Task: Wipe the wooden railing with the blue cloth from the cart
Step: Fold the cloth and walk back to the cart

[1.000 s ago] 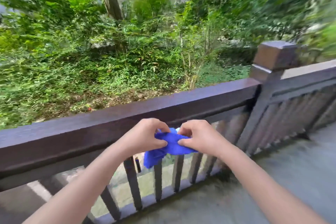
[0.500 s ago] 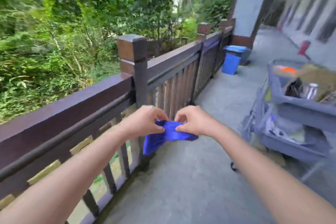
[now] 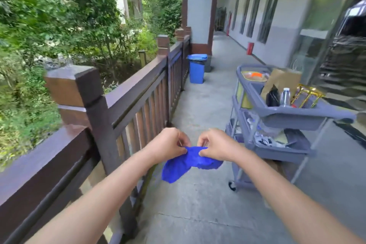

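Note:
A bright blue cloth (image 3: 188,163) hangs bunched between my two hands, over the concrete walkway. My left hand (image 3: 168,144) pinches its upper left edge and my right hand (image 3: 215,145) pinches the upper right edge. The dark brown wooden railing (image 3: 136,89) runs along my left from the near corner toward the far pillar, with a square post (image 3: 79,89) close by. The cloth is to the right of the railing and does not touch it. The grey three-shelf cart (image 3: 293,119) stands to my right.
The cart's top tray holds a brown paper bag (image 3: 281,83), a water bottle (image 3: 285,97) and gold-coloured items. A blue bin (image 3: 196,68) stands against the railing farther down. A white pillar (image 3: 200,8) and the building wall line the walkway; greenery lies beyond the railing.
The view has swung right, from facing the railing to looking down the walkway, bringing the cart into sight. Both hands keep hold of the cloth, which has come away from the railing.

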Available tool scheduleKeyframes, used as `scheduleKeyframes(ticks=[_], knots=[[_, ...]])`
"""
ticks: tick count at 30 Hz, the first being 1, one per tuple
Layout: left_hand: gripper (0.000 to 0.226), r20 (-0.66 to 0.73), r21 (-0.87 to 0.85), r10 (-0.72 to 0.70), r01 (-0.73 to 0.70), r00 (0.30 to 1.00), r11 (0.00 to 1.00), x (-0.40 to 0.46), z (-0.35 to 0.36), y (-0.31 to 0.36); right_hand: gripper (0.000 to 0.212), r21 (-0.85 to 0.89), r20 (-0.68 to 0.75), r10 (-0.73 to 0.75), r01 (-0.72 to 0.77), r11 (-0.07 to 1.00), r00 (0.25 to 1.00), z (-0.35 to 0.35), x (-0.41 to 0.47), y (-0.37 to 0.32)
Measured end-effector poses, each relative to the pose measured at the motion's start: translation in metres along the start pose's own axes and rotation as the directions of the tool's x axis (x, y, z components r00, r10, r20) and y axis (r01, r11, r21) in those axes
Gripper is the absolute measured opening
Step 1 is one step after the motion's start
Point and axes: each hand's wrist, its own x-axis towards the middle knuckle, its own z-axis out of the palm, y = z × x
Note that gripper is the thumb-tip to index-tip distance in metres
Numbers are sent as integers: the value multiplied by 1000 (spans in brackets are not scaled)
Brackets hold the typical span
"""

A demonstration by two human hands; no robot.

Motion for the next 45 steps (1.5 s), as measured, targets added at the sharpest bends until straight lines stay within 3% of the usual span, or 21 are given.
scheduleKeyframes(ticks=[4, 15, 23, 34, 45], knots=[[16, 66, -55, 27, -23, 997, 998, 42, -5, -31, 11, 19, -46, 78, -77, 997, 996, 9, 36, 8], [15, 261, -112, 77, -49, 962, 993, 195, 27, -79, 14, 10, -4, 210, -210, 978, 978, 0, 145, 91], [13, 282, -57, 18, -3, 959, 998, 359, 22, -103, 10, 59, 7, 177, -177, 982, 984, -43, 287, 175], [14, 190, -68, -12, 26, 982, 997, 560, 14, -156, 7, 83, -25, 110, -108, 991, 994, -94, 479, 271], [17, 252, -87, 146, -127, 957, 988, 802, 27, -231, 7, 67, -60, 254, -250, 966, 965, -127, 673, 375]])
